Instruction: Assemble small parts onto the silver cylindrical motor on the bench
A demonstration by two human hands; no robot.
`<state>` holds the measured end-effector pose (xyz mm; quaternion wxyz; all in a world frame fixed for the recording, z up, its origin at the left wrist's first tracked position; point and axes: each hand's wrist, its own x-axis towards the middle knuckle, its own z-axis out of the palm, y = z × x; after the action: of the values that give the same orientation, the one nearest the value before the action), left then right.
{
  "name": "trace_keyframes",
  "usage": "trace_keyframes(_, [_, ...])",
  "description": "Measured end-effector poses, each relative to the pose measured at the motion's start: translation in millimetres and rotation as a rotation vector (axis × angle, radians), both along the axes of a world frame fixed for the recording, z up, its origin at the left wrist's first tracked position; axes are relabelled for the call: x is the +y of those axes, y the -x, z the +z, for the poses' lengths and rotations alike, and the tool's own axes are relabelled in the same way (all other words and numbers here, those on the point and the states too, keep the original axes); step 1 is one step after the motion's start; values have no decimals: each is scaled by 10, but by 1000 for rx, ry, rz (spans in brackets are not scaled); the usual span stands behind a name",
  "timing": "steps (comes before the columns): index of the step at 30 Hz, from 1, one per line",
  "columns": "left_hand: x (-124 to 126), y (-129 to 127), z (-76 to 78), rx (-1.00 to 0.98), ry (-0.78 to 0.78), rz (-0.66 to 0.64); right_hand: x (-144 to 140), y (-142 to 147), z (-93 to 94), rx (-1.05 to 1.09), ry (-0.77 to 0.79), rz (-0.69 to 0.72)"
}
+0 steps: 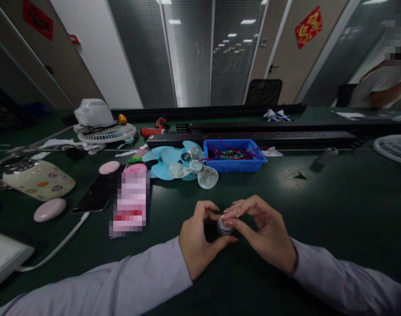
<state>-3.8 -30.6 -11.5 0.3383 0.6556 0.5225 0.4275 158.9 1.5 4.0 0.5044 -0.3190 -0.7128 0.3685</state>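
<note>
Together, the left hand (196, 239) and the right hand (264, 232) pinched a small round silver-and-black metal part (224, 226) between curled fingertips, low over the dark green table (335, 197). Beyond lay pale blue plastic fan blades (174, 164) beside a blue plastic tray (233, 156) of red wires.

We count two hands: our left hand (197, 239) and our right hand (266, 232), with one small round part (224, 226) between them. On the worktop (335, 197) we see one blue tray (234, 158) of red wires, one heap of pale blue and clear fan blades (182, 166), three pink oval pieces (50, 209) (109, 167) (136, 168), one dark phone (94, 196), two white fan guards (106, 131) (394, 148), one red tool (154, 128) and one patterned pouch (38, 179).
</note>
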Motion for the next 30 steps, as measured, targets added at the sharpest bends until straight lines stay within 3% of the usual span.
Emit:
trace_keyframes(18, [4,8,-15,-1,-8,-21,33,-28,-1,-235,-238,-41])
trace_keyframes(26, [-13,18,-27,19,-6,-11,46,-40,-37,-36,-141,57])
trace_keyframes(30, [-10,10,-15,16,14,8,51,-49,-70,-46,-112,18])
